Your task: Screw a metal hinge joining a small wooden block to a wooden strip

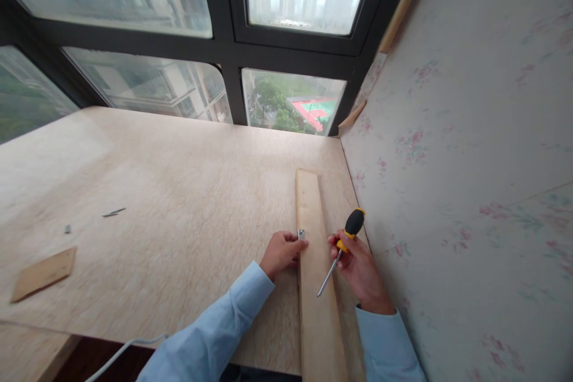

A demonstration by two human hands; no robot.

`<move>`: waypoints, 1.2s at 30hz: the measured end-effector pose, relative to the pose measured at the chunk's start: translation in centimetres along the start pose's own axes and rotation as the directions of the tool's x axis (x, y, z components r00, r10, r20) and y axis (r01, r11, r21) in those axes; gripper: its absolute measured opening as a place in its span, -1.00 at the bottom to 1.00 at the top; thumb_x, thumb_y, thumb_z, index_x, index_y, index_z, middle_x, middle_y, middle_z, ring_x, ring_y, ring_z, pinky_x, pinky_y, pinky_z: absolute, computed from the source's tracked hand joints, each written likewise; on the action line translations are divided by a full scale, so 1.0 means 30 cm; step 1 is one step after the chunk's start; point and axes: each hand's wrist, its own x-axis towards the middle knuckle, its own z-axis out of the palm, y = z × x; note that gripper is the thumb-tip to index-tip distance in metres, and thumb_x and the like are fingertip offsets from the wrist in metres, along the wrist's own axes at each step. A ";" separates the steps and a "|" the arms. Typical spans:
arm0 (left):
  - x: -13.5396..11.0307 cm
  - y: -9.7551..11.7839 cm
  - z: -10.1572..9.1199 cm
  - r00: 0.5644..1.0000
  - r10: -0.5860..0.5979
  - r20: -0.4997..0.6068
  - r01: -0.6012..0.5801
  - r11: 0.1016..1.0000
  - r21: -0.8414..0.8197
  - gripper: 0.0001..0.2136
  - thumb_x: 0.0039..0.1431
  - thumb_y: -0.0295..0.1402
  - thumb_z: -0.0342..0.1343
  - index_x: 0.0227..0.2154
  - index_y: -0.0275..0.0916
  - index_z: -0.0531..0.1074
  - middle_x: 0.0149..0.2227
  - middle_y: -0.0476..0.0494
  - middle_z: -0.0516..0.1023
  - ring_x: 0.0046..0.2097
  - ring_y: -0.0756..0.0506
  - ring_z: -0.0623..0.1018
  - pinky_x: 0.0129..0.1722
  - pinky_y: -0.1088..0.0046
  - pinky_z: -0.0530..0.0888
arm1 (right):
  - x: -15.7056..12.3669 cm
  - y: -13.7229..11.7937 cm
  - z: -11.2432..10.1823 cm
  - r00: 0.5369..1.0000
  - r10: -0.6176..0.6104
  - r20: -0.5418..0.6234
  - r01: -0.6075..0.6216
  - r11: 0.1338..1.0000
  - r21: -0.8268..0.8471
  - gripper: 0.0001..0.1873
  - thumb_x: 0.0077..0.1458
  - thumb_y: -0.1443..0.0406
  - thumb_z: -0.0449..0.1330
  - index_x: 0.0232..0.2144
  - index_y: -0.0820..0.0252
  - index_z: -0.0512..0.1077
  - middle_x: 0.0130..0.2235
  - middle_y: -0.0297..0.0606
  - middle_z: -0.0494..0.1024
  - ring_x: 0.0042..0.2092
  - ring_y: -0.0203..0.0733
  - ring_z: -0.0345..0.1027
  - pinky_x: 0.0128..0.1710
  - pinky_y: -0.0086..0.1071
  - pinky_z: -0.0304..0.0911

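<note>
A long pale wooden board (pixel 317 316) lies lengthwise on the marble-patterned sill, running away from me. On its left edge sits a small metal bracket (pixel 301 233). My left hand (pixel 283 252) is closed at that edge, thumb on top, pinching the bracket against the wood; its other fingers are partly hidden. Right of the board, my right hand (pixel 358 268) grips a screwdriver (pixel 353 224) with a black and yellow handle. The screwdriver's shaft points down and left, its tip over the board's face. Whether the tip touches the wood I cannot tell.
On the sill (pixel 179 191) at left lie a flat wooden piece (pixel 43 274), a small grey block (pixel 67 229) and thin metal pieces (pixel 114 212). A white cable (pixel 128 346) crosses the front edge. The papered wall (pixel 447 131) stands close on the right; dark-framed windows rise behind.
</note>
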 end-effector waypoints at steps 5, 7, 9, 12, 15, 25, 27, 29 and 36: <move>-0.009 -0.017 -0.029 1.000 -0.005 -0.002 0.005 0.999 -0.034 -0.87 0.02 -0.39 0.24 -0.43 -0.32 0.41 -0.46 -0.10 0.55 -0.49 -0.05 0.55 -0.51 0.45 0.48 | -0.025 -0.074 0.055 0.981 -0.076 0.179 0.090 0.993 -0.072 -0.72 -0.07 0.16 0.41 -0.30 0.14 0.51 -0.33 -0.29 0.54 -0.38 -0.29 0.41 -0.46 -0.47 0.33; -0.010 -0.020 -0.032 1.000 0.002 -0.006 -0.002 1.000 -0.026 -0.86 0.01 -0.37 0.25 -0.43 -0.31 0.42 -0.48 -0.09 0.54 -0.49 -0.05 0.54 -0.53 0.47 0.46 | -0.013 -0.107 0.088 0.963 -0.137 0.232 0.173 0.975 -0.142 -0.71 -0.06 0.14 0.40 -0.28 0.12 0.53 -0.27 -0.25 0.56 -0.28 -0.20 0.46 -0.33 -0.37 0.40; -0.011 -0.020 -0.032 1.000 0.004 -0.005 -0.005 1.000 -0.020 -0.83 -0.01 -0.34 0.27 -0.43 -0.30 0.42 -0.46 -0.10 0.55 -0.48 -0.06 0.55 -0.53 0.47 0.45 | 0.008 -0.135 0.123 0.940 -0.207 0.272 0.265 0.944 -0.197 -0.70 -0.06 0.14 0.40 -0.26 0.11 0.53 -0.21 -0.22 0.57 -0.16 -0.13 0.47 -0.16 -0.27 0.42; -0.013 -0.020 -0.032 1.000 0.002 -0.006 -0.003 1.000 -0.018 -0.80 -0.03 -0.30 0.29 -0.40 -0.29 0.43 -0.42 -0.13 0.58 -0.45 -0.08 0.57 -0.51 0.46 0.46 | 0.043 -0.156 0.163 0.901 -0.355 0.250 0.408 0.890 -0.204 -0.63 -0.07 0.15 0.41 -0.18 0.08 0.50 -0.15 -0.23 0.57 -0.09 -0.10 0.48 -0.03 -0.18 0.39; -0.013 -0.019 -0.032 1.000 -0.003 -0.025 0.003 1.000 0.005 -0.79 -0.04 -0.29 0.30 -0.40 -0.29 0.44 -0.43 -0.13 0.57 -0.44 -0.07 0.56 -0.51 0.47 0.45 | 0.062 -0.145 0.171 0.861 -0.479 0.173 0.508 0.832 -0.222 -0.52 -0.07 0.16 0.41 -0.08 0.04 0.42 -0.16 -0.24 0.59 -0.15 -0.09 0.51 -0.11 -0.16 0.43; -0.011 -0.020 -0.032 1.000 -0.002 -0.013 0.002 1.000 0.005 -0.83 0.04 -0.30 0.23 -0.41 -0.30 0.43 -0.43 -0.12 0.55 -0.47 -0.06 0.55 -0.54 0.49 0.46 | 0.046 -0.085 0.149 0.821 -0.530 0.212 0.570 0.776 -0.270 -0.69 0.05 0.14 0.34 -0.16 0.05 0.46 -0.18 -0.25 0.59 -0.17 -0.07 0.53 -0.04 -0.09 0.41; -0.013 -0.022 -0.033 1.000 0.007 -0.006 -0.007 1.000 0.007 -0.85 0.05 -0.32 0.21 -0.40 -0.30 0.44 -0.42 -0.13 0.56 -0.45 -0.07 0.57 -0.55 0.49 0.46 | 0.045 -0.082 0.155 0.816 -0.526 0.240 0.577 0.768 -0.279 -0.72 0.06 0.13 0.33 -0.17 0.05 0.48 -0.17 -0.24 0.60 -0.12 -0.05 0.52 0.01 -0.07 0.38; -0.015 -0.023 -0.033 1.000 0.015 -0.001 -0.015 1.000 0.003 -0.87 0.06 -0.33 0.19 -0.40 -0.31 0.44 -0.42 -0.14 0.56 -0.44 -0.08 0.57 -0.55 0.49 0.46 | 0.044 -0.079 0.159 0.819 -0.507 0.269 0.571 0.769 -0.288 -0.73 0.08 0.14 0.32 -0.16 0.05 0.50 -0.14 -0.23 0.61 -0.08 -0.04 0.52 0.05 -0.06 0.36; -0.015 -0.025 -0.033 1.000 0.015 -0.027 -0.016 0.999 -0.038 -0.85 0.04 -0.38 0.20 -0.34 -0.29 0.40 -0.47 -0.09 0.54 -0.50 -0.08 0.56 -0.56 0.46 0.47 | 0.053 -0.069 0.153 0.807 -0.482 0.341 0.571 0.786 -0.239 -0.77 0.11 0.22 0.30 -0.14 0.08 0.51 -0.12 -0.24 0.62 -0.11 -0.06 0.56 0.01 -0.07 0.44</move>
